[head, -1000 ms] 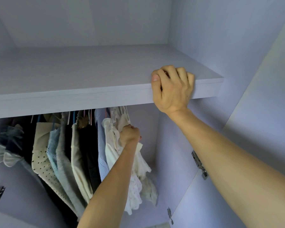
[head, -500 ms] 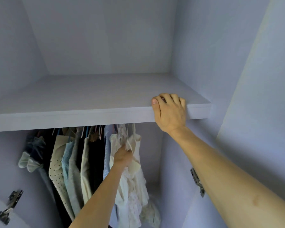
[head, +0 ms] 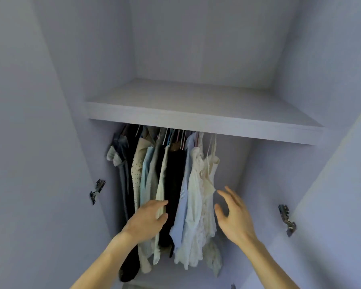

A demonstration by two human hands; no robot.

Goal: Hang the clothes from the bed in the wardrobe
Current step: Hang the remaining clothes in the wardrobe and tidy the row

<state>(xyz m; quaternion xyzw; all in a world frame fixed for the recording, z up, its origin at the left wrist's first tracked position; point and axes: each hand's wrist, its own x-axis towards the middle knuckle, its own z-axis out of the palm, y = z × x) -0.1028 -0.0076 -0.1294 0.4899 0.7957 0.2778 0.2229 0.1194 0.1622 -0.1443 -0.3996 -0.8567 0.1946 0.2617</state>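
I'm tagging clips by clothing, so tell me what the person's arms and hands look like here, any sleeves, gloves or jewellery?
Both are bare. The left hand and right hand wear no gloves, and no ring shows, though the picture is a little soft. The left forearm and right forearm carry no sleeve, watch or bracelet up to the frame's lower edge.

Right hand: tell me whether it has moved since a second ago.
Yes. The right hand has let go of the shelf edge and dropped well below it, open beside the white garment.
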